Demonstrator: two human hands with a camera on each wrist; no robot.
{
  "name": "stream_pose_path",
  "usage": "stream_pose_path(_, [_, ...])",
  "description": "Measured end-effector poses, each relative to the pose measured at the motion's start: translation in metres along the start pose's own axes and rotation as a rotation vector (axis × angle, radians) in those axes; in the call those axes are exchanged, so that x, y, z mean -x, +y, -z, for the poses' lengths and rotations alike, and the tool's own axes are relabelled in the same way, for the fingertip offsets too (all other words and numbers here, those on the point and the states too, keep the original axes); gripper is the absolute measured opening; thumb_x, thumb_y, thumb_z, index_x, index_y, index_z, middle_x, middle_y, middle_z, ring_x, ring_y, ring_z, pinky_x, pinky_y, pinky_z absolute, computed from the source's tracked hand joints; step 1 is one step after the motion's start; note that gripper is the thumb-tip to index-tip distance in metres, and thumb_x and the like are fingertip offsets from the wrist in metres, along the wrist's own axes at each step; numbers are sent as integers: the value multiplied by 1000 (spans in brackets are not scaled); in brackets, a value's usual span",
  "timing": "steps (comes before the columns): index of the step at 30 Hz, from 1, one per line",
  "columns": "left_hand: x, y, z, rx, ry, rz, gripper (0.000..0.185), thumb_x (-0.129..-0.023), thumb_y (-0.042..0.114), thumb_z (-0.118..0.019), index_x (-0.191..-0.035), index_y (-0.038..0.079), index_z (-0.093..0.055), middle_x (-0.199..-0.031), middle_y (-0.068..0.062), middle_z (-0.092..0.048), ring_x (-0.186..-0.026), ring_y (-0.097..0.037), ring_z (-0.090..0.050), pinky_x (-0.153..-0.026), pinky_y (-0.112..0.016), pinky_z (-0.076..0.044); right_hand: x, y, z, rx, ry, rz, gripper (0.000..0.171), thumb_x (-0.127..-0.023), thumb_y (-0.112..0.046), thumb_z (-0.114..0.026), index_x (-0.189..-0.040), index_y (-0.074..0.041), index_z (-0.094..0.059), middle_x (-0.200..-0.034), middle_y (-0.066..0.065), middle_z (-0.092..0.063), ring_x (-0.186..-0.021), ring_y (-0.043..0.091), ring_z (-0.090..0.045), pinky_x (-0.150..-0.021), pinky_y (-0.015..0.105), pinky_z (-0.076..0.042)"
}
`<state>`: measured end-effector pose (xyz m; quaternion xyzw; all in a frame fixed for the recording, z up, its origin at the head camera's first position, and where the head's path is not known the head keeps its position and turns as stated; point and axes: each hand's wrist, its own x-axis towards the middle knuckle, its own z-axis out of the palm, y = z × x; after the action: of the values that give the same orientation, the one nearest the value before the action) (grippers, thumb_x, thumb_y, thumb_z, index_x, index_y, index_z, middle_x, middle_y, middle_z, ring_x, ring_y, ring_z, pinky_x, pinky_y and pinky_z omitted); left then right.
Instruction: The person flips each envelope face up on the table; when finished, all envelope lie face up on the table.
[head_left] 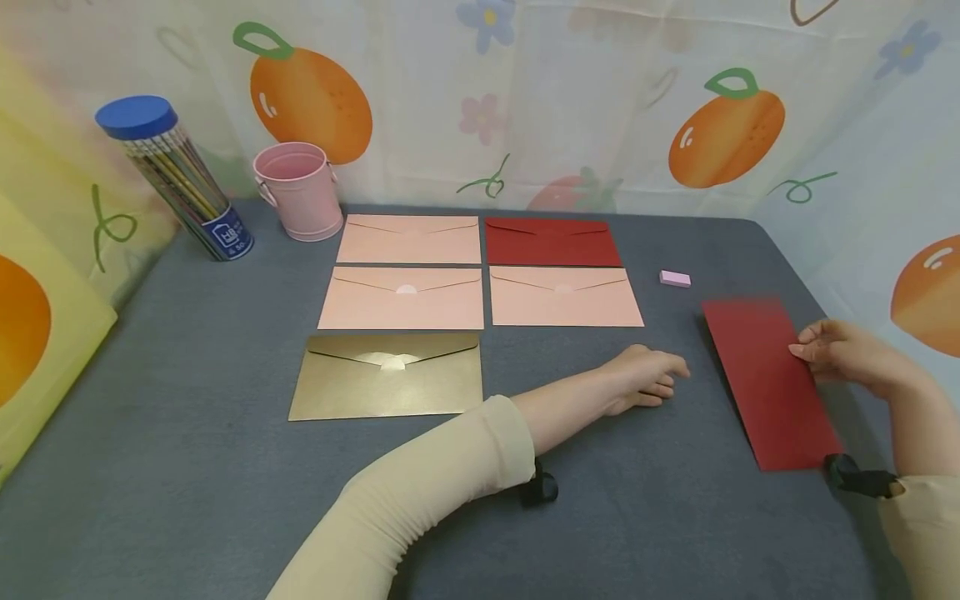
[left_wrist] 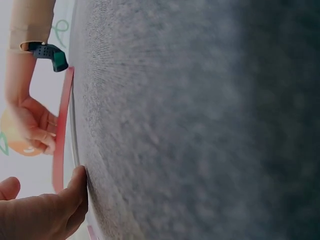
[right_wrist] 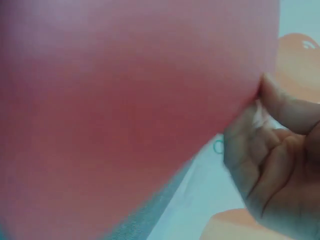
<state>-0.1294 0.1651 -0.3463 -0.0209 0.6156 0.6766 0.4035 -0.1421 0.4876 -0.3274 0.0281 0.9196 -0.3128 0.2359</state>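
My right hand [head_left: 855, 357] pinches a red envelope [head_left: 765, 387] by its right long edge, thumb on top. Its plain side faces up and it is tilted over the table's right side. In the right wrist view the envelope [right_wrist: 135, 110] fills most of the picture. My left hand [head_left: 637, 379] is low over the table, left of that envelope, with relaxed fingers and nothing held. Nearby lie two rows of envelopes: a pale pink one [head_left: 408, 242] beside a red one [head_left: 553, 243], then two pale pink ones with round seals. A gold envelope [head_left: 397, 392] lies below them.
A small pink eraser-like block [head_left: 675, 279] lies right of the rows. At the back left stand a pink bucket [head_left: 303, 200] and a clear tube of pencils [head_left: 176, 179] with a blue lid. Fruit-patterned cloth hangs behind the grey table [head_left: 187, 467].
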Motion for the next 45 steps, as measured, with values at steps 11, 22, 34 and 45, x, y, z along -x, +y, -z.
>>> stream_pose_path(11, [-1,12,15,46,16,-108,42,-92,9,-65,-127,-9,-52,-129,-25,-59,-114,-35,-66,-106,-42,-52,-6,-32,3,-68,107,74,28,-105,-23,-46,-117,0,-34,-86,-16,-56,-78,-1,-58,-68,18,-52])
stream_pose_path(22, [-8,28,37,62,60,-204,44,-97,6,-59,-137,-9,-48,-136,-20,-59,-120,-35,-64,-105,-39,-53,-17,-87,-19,-52,68,166,26,-105,-23,-47,-117,-2,-37,-86,-8,-54,-77,4,-54,-71,22,-51])
stream_pose_path(34, [-1,33,58,115,102,-179,8,-96,8,-60,-101,3,-57,-95,-15,-68,-65,-14,-62,-92,-41,-57,-30,-120,-37,-66,9,221,26,-104,-23,-49,-116,-3,-38,-83,-3,-53,-77,8,-55,-69,26,-51])
stream_pose_path(45, [9,45,82,131,106,-199,8,-96,4,-60,-100,4,-52,-85,-6,-59,-65,-14,-64,-61,-23,-60,-32,-127,-40,-101,-17,223,31,-101,-32,-56,-115,-7,-44,-89,-9,-59,-84,6,-56,-74,27,-53])
